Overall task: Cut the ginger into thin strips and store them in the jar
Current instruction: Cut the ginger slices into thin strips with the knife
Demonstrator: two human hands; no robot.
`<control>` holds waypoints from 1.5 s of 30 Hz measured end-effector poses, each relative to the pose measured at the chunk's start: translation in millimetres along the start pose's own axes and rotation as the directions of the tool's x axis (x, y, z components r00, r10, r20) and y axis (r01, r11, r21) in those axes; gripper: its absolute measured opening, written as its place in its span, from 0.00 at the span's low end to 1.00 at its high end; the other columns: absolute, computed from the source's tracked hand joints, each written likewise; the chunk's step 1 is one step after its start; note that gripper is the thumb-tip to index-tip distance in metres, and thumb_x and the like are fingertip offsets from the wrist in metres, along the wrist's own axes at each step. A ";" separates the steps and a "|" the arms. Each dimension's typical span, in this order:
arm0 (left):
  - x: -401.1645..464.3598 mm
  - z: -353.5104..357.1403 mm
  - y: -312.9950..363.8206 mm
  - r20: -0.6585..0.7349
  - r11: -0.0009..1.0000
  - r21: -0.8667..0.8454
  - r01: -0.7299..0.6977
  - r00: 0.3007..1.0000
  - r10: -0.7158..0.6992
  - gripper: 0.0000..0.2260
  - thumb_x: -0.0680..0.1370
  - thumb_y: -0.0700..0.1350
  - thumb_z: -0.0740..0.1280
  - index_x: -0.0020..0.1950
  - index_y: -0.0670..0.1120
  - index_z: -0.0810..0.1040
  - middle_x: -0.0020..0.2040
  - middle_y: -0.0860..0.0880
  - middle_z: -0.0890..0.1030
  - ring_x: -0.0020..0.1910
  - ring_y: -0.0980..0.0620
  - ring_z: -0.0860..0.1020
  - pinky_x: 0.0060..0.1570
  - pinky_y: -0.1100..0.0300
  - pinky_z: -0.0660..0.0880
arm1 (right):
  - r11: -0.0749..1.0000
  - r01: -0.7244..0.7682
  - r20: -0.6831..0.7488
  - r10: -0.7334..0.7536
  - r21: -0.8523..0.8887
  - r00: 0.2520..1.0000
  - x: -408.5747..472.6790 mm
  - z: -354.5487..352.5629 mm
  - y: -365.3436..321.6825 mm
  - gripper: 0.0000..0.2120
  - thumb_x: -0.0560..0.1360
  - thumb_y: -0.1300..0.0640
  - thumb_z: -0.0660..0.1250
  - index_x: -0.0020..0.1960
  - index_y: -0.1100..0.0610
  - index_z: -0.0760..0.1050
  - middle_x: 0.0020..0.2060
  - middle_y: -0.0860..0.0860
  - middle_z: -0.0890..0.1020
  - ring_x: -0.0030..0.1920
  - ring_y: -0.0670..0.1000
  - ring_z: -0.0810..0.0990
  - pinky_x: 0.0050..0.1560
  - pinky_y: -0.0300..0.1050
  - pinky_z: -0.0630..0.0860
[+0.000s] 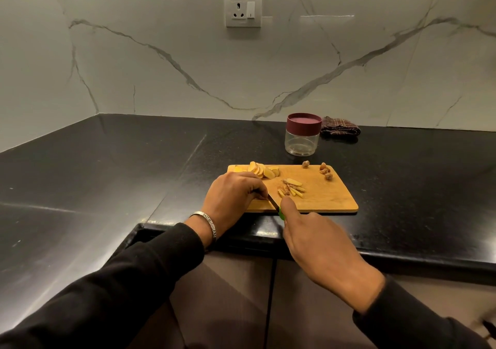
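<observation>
Right hand (319, 238) gripped the knife (274, 204), left hand (236, 195) curled, pinning a ginger (264, 172) slice on the board (322, 195); best cut narrow, fingertips tucked back.

A cutting board (330, 198) lies on the worktop (107, 166) near its front edge. Ginger slices (261, 171) sit at the board's back left, strips (292, 187) in the middle, scraps (324, 171) at the back right. Behind the board stands a jar (302, 139), with a cloth (339, 129) to its right.
</observation>
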State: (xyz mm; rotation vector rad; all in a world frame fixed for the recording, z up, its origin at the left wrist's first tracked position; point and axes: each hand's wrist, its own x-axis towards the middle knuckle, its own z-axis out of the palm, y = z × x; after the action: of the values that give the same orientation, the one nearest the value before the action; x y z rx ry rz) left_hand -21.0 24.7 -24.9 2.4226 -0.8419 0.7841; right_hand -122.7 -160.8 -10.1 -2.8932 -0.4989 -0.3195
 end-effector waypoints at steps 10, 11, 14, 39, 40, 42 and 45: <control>0.5 -0.9 -1.1 0.012 1.000 -0.007 -0.006 1.000 0.006 0.05 0.74 0.41 0.75 0.44 0.52 0.86 0.45 0.56 0.85 0.42 0.57 0.82 0.42 0.56 0.81 | 0.987 -0.002 0.015 0.004 -0.163 1.000 -30.7 -7.3 5.3 0.20 0.84 0.55 0.52 0.73 0.48 0.48 0.34 0.47 0.67 0.30 0.48 0.63 0.28 0.44 0.53; 0.5 -0.7 -1.5 0.019 1.000 -0.007 -0.010 1.000 0.010 0.05 0.75 0.41 0.75 0.45 0.52 0.86 0.45 0.56 0.84 0.42 0.57 0.81 0.42 0.56 0.81 | 0.977 -0.012 0.010 0.015 -0.213 1.000 -32.6 -8.8 5.5 0.22 0.83 0.57 0.53 0.73 0.47 0.48 0.35 0.47 0.67 0.31 0.48 0.64 0.28 0.45 0.51; 0.1 -1.4 -1.0 0.030 1.000 -0.002 -0.025 0.999 0.025 0.05 0.75 0.41 0.74 0.45 0.51 0.85 0.45 0.56 0.83 0.42 0.57 0.81 0.41 0.55 0.81 | 0.954 -0.045 0.010 0.050 -0.297 0.999 -36.2 -11.0 4.4 0.26 0.82 0.60 0.54 0.74 0.46 0.48 0.40 0.47 0.68 0.36 0.51 0.69 0.28 0.44 0.50; 2.8 3.3 -4.5 0.138 0.999 -0.049 -0.013 0.990 0.020 0.08 0.79 0.43 0.70 0.54 0.53 0.86 0.58 0.55 0.82 0.53 0.55 0.80 0.52 0.62 0.77 | 0.996 -0.085 -0.091 0.087 0.025 0.992 -36.8 -5.1 19.7 0.14 0.85 0.48 0.50 0.70 0.44 0.55 0.35 0.47 0.74 0.32 0.49 0.70 0.32 0.46 0.62; 3.0 3.1 -4.1 0.134 0.999 -0.046 -0.015 0.991 0.021 0.08 0.79 0.43 0.70 0.54 0.53 0.86 0.58 0.55 0.82 0.54 0.55 0.80 0.52 0.60 0.78 | 0.996 -0.085 -0.085 0.087 0.035 0.993 -36.3 -5.1 20.4 0.14 0.85 0.48 0.50 0.69 0.43 0.55 0.35 0.47 0.74 0.32 0.49 0.71 0.33 0.46 0.63; 3.2 2.5 -3.4 0.124 0.999 -0.045 -0.015 0.992 0.021 0.07 0.79 0.43 0.70 0.54 0.52 0.85 0.56 0.55 0.83 0.52 0.55 0.80 0.51 0.57 0.79 | 0.994 -0.083 -0.074 0.088 0.071 0.993 -35.5 -5.3 20.3 0.11 0.85 0.47 0.50 0.66 0.43 0.56 0.35 0.47 0.75 0.33 0.49 0.72 0.32 0.46 0.63; 3.1 2.4 -3.2 0.112 0.999 -0.029 -0.020 0.993 0.024 0.06 0.79 0.44 0.70 0.54 0.53 0.84 0.52 0.55 0.84 0.51 0.55 0.81 0.49 0.54 0.80 | 0.992 -0.082 -0.085 0.090 0.092 0.992 -35.4 -5.6 18.1 0.08 0.85 0.48 0.50 0.63 0.44 0.56 0.33 0.48 0.74 0.31 0.48 0.71 0.29 0.43 0.60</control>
State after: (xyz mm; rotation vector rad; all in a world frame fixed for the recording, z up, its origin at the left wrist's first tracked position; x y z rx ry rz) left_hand -16.0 24.4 -25.4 2.4552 -0.9175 0.6446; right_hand -150.0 -189.8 -15.9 -2.7906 -0.3625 -0.4006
